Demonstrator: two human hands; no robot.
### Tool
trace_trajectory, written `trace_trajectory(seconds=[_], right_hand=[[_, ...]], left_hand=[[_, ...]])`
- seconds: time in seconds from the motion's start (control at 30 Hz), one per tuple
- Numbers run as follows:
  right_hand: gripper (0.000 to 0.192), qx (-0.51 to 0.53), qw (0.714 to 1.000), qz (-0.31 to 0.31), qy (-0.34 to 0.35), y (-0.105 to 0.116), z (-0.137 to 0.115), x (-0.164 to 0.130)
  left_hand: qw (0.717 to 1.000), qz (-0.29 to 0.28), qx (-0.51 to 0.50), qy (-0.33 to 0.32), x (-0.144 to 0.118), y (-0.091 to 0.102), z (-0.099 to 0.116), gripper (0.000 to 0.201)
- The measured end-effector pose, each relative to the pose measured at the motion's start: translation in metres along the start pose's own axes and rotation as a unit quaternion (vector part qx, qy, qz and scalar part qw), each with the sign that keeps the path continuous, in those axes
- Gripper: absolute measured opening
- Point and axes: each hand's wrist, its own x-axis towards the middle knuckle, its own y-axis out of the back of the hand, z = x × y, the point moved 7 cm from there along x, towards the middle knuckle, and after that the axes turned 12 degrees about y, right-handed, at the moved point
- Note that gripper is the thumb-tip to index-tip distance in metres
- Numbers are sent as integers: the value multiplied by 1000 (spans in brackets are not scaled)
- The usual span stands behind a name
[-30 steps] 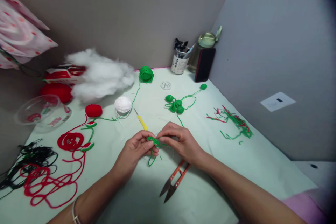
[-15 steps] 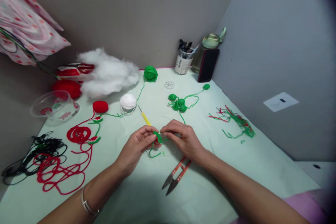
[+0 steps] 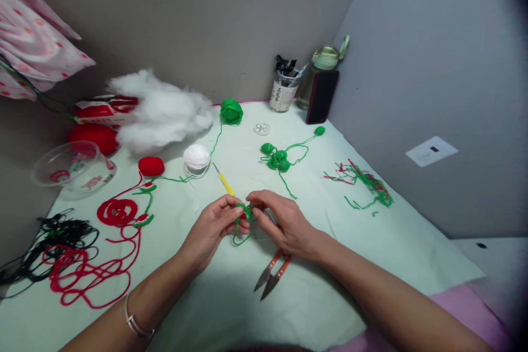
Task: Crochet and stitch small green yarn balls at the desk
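Two hands meet over the table (image 3: 330, 231), and from where I stand I can see both. The left hand (image 3: 218, 220) pinches a green piece (image 3: 246, 211) between thumb and finger. A bit of red shows under it, and a green tail hangs down in a loop. The right hand (image 3: 289, 223) is just beside it, curved over like a little roof. Half a second ago its thumb and finger were pressed together at the piece. Now they are a bit apart. I can't tell if they touch the piece or a thread.

The green piece is up off the table, held in the same left fingers as before. Behind the right hand, the tail of the green bunch (image 3: 279, 160) now shows right to its end.

The scissors (image 3: 274, 275) lie close under the right hand, blades open and pointing toward the person. Just past the left fingers is the yellow hook (image 3: 225, 183), with the white ball (image 3: 197, 158) near it. Pale table shows between the right hand and the snips (image 3: 369, 181). Past the snips, the table's edge slants along the wall (image 3: 412, 66). Red yarn (image 3: 94, 280) fills the left side.
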Motion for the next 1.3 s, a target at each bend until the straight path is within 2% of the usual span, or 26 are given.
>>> trace_trajectory(seconds=[0.13, 0.23, 0.3, 0.43, 0.5, 0.6, 0.67, 0.73, 0.83, 0.9, 0.97, 1.03, 1.1, 1.17, 1.3], right_hand=[[17, -15, 1000, -8, -24, 1, 4, 0], [19, 49, 997, -26, -51, -2, 7, 0], [18, 94, 991, -16, -93, -2, 11, 0], [15, 239, 953, 20, -186, -3, 19, -2], [16, 235, 957, 21, -169, -3, 16, -2], [17, 94, 994, -17, -55, -4, 3, 0], [20, -6, 998, -54, 10, -8, -5, -1], [21, -60, 995, -69, 39, -10, -9, -2], [16, -30, 998, -3, 47, 1, -15, 2], [13, 73, 995, 67, -9, 12, -11, 5], [14, 238, 959, 107, -114, 13, 1, 4], [18, 392, 890, 109, -207, 7, 9, 0], [21, 471, 838, 121, -248, 8, 15, -1], [21, 474, 823, 182, -255, 22, 25, -2], [22, 409, 815, 328, -247, 57, 45, -9]], left_hand=[[1000, 1, -8, -3, 1, 1, -1, 30], [1000, 0, -8, -4, 1, 2, -2, 28], [1000, 2, -8, -3, 2, 1, -1, 29], [1000, 9, -3, -5, 4, 1, 0, 32], [1000, 8, 9, -13, 5, 1, -1, 32], [999, 7, 34, -16, 6, 1, -4, 32], [999, 6, 49, -13, 7, 2, -7, 32], [998, 8, 65, -13, 7, 3, -8, 33], [994, 15, 109, -26, 6, 3, -6, 31], [990, 22, 136, -34, 5, 3, -6, 30], [987, 30, 155, -37, 4, 4, -5, 30], [984, 36, 167, -37, 4, 3, -5, 30], [984, 40, 169, -35, 4, 3, -4, 31], [986, 35, 158, -31, 3, 2, -4, 31], [991, 3, 134, -30, 4, -2, -5, 28]])
